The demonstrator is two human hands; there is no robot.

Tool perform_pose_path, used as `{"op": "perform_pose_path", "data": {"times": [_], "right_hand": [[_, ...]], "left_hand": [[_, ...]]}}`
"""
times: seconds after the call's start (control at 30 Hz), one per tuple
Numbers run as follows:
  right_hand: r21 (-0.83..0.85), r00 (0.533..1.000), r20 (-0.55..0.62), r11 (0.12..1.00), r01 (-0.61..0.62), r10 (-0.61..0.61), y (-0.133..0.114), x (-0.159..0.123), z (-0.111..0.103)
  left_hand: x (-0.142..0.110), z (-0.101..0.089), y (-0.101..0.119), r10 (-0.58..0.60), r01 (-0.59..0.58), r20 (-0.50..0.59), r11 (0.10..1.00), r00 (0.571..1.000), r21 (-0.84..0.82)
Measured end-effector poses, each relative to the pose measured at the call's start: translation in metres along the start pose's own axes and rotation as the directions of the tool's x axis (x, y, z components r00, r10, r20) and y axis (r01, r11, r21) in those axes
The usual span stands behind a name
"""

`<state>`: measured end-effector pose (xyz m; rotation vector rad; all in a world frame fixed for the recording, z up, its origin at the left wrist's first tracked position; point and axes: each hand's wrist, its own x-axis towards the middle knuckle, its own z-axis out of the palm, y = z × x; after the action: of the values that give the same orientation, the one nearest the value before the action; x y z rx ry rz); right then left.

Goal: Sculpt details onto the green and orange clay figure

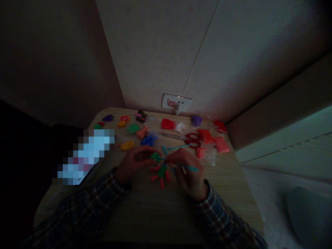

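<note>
My left hand (135,162) is closed, with its fingertips around a green clay piece (155,157). In my right hand (189,173) is a light-blue modelling tool (190,168), held like a pen. The tool's thin tip touches the green piece. Just below both hands lies a small clay figure (162,171) with a green body and red-orange limbs. More light-blue tools (178,147) rest on the table beyond my right hand. The picture is dim, and fine detail on the clay cannot be made out.
On the wooden table (155,214), a lit phone (86,157) with a blurred screen stands at the left. Red-handled scissors (192,138) lie behind my hands. Clay packets, such as a red one (168,123) and a blue one (148,139), spread along the back. A wall socket (176,102) holds a plug.
</note>
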<state>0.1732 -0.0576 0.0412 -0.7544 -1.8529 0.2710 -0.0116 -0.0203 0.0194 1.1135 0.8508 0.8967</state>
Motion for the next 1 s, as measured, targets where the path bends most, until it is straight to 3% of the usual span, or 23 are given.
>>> {"op": "perform_pose_path", "data": {"times": [0.27,0.6,1.0], "right_hand": [[0.003,0.999,0.013,0.999,-0.043,0.043,0.0009,-0.0015,-0.0004],[0.126,0.976,-0.033,0.969,-0.211,0.217,-0.0019,0.0003,-0.0027],[0.186,0.976,-0.037,0.961,-0.204,0.214,-0.0024,0.0002,-0.0027]], "left_hand": [[0.0004,-0.0024,-0.0037,0.003,-0.003,0.014,1.0,1.0,0.016],[0.0002,-0.0038,-0.0048,0.023,-0.023,0.042,1.0,0.999,0.011],[-0.0005,-0.0023,-0.0021,0.012,-0.011,0.047,1.0,0.999,-0.019]]}}
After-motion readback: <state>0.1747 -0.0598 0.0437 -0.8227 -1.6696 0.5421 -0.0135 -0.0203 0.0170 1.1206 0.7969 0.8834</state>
